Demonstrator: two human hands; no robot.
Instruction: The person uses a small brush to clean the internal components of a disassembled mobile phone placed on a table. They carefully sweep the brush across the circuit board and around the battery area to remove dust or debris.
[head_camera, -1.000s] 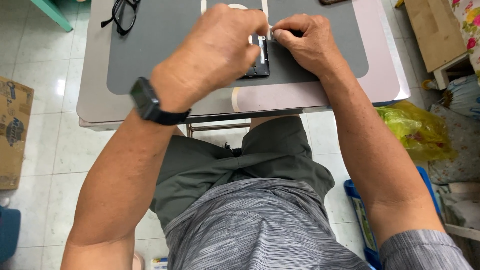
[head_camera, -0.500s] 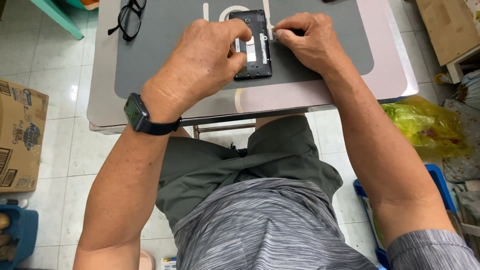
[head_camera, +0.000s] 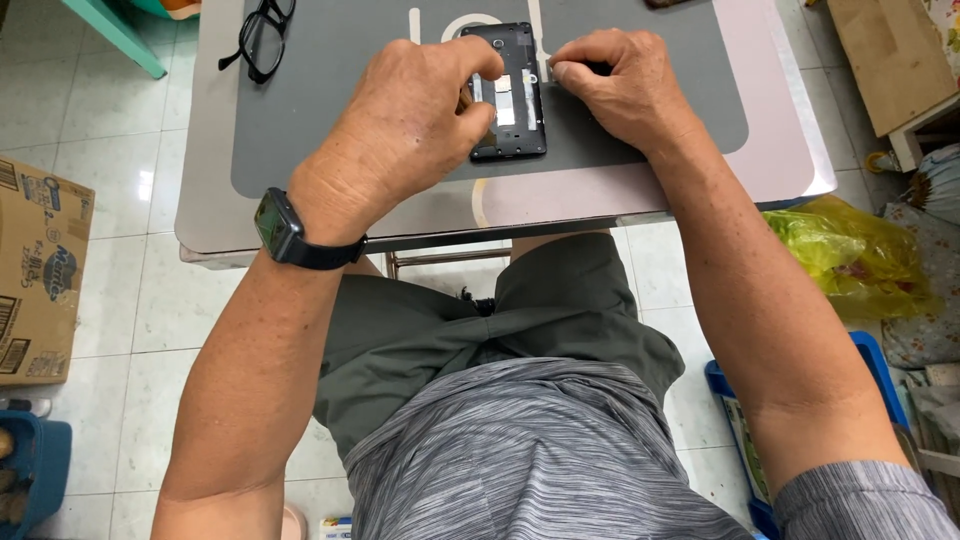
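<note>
Steadying opened black phone (head_camera: 508, 92) on grey mat (head_camera: 320, 110): my left hand (head_camera: 405, 125) now slid off, exposing its insides, fingers curled at left edge; right hand (head_camera: 620, 85) pinching small part beside top-right corner. I judge access improved.

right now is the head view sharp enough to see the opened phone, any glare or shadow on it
Head view: sharp, no motion blur; the opened phone shows its black frame and pale inner parts clearly. Head view: light is soft and even, with only faint shadow beside the left hand and right hand. Head view: mild glare only on the floor tiles; the grey mat looks matte.
</note>
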